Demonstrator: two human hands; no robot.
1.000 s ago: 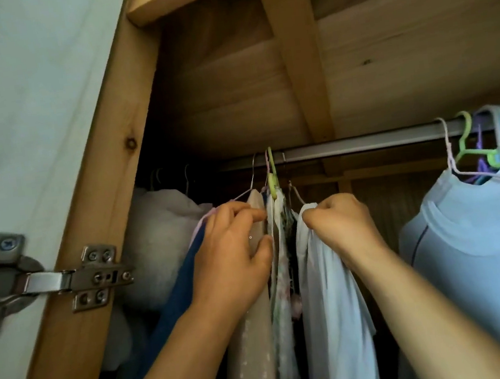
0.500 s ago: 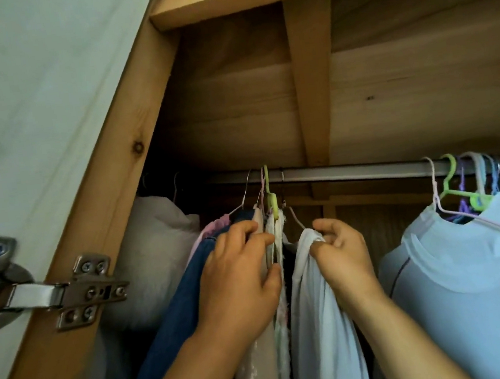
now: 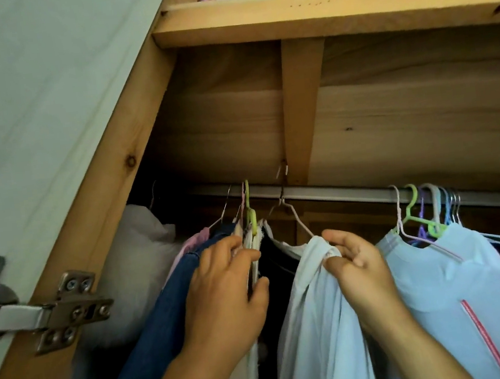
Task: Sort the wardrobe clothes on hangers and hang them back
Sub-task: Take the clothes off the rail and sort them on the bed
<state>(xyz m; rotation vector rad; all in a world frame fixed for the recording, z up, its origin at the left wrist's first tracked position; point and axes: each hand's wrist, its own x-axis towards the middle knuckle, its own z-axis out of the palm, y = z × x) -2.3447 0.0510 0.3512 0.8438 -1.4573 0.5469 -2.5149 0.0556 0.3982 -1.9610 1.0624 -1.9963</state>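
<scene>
Clothes on hangers fill the rail [image 3: 337,192] inside the wooden wardrobe [image 3: 234,122]. Right hand [image 3: 362,267] pinches the shoulder of a white garment [image 3: 315,323] between thumb and curled fingers, just below its wire hanger [image 3: 296,218], whose hook sits at the rail. Left hand [image 3: 226,293] grips the packed bundle beside it: fingers and thumb curled round the cream and patterned pieces, next to a blue denim garment [image 3: 168,300] and a green hanger [image 3: 250,214].

Judgement: white fabric looks thin, soft and light, and likely to slide off a bare wire shoulder. Better hold is the hanger neck under the hook, not cloth alone. A pale blue top [image 3: 461,283] hangs to the right, apart from the white one.
</scene>
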